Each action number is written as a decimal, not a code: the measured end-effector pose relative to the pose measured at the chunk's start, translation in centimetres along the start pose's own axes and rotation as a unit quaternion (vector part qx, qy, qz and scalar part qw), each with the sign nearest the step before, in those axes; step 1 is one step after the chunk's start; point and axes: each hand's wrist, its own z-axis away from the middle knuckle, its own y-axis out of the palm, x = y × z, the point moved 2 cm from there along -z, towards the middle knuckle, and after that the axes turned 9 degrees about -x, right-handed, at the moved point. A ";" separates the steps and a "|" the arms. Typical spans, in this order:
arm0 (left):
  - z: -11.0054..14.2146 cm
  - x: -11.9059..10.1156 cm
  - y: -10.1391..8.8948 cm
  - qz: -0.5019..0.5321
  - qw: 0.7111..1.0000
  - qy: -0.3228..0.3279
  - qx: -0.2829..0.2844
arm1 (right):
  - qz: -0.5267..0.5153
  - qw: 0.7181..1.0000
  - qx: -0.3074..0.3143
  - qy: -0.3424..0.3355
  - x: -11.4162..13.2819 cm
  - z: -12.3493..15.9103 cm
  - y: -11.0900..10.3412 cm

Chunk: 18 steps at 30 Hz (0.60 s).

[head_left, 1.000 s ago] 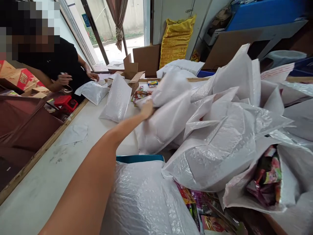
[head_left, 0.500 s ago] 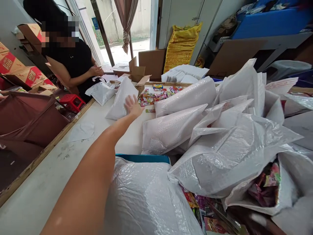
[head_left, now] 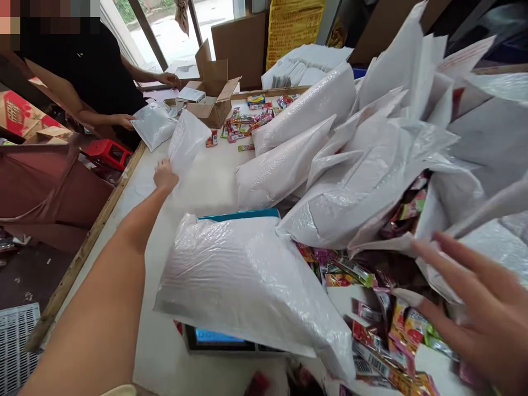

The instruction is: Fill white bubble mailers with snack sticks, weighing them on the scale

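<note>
At the far left of the table, my left hand (head_left: 165,175) is closed on the lower edge of a white bubble mailer (head_left: 188,140). My right hand (head_left: 487,313), slightly blurred, is at the right with fingers spread. It hovers over loose candy packets (head_left: 406,330) and holds nothing. A large filled bubble mailer (head_left: 247,275) lies in front of me on a scale with a lit blue display (head_left: 218,335); it hides most of the scale. Beside it, an open-mouthed mailer (head_left: 447,203) shows candy packets inside.
Several stuffed mailers (head_left: 284,157) crowd the right. Small candies (head_left: 247,124) lie beyond the left hand, near an open cardboard box (head_left: 214,107). Across the table, a person in black (head_left: 82,77) touches another mailer (head_left: 154,124). A wooden edge (head_left: 82,253) bounds the left.
My left hand has moved left and closed on the mailer, which has shifted left. My right hand has come into view. The other person's hands have moved apart, one onto a mailer. The view has tilted down.
</note>
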 end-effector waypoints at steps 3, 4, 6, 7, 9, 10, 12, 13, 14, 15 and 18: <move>4.5 4.9 -1.1 0.007 1.000 0.017 -0.008 | -0.083 0.990 -0.008 -0.116 3.4 -2.0 0.7; 5.9 6.4 -1.4 0.008 1.000 0.016 -0.010 | -0.093 0.986 -0.023 -0.138 4.5 -2.9 1.2; 8.5 9.1 -2.0 0.011 1.000 0.012 -0.010 | -0.085 0.979 -0.060 -0.178 6.4 -4.8 2.9; 9.7 10.4 -2.3 0.012 1.000 0.009 -0.009 | -0.068 0.975 -0.065 -0.204 7.1 -5.7 4.1; 12.0 12.6 -2.9 0.013 1.000 0.001 -0.008 | -0.025 0.968 -0.055 -0.242 7.9 -7.3 6.7; 13.1 13.6 -3.2 0.014 1.000 -0.003 -0.009 | -0.009 0.966 -0.048 -0.252 7.9 -7.9 8.0; 15.3 15.5 -3.7 0.018 1.000 -0.014 -0.018 | 0.019 0.965 -0.033 -0.260 7.1 -8.3 10.3; 16.4 16.3 -3.8 0.022 0.999 -0.020 -0.023 | 0.034 0.964 -0.024 -0.262 6.5 -8.1 11.3; 17.6 17.1 -4.0 0.029 0.999 -0.025 -0.029 | 0.048 0.963 -0.014 -0.264 5.8 -7.7 12.1; 18.7 17.8 -4.1 0.037 0.998 -0.030 -0.036 | 0.061 0.963 -0.003 -0.264 5.2 -7.0 12.8; 22.3 19.6 -4.7 0.062 0.996 -0.042 -0.052 | 0.078 0.964 0.023 -0.252 3.9 -4.6 14.1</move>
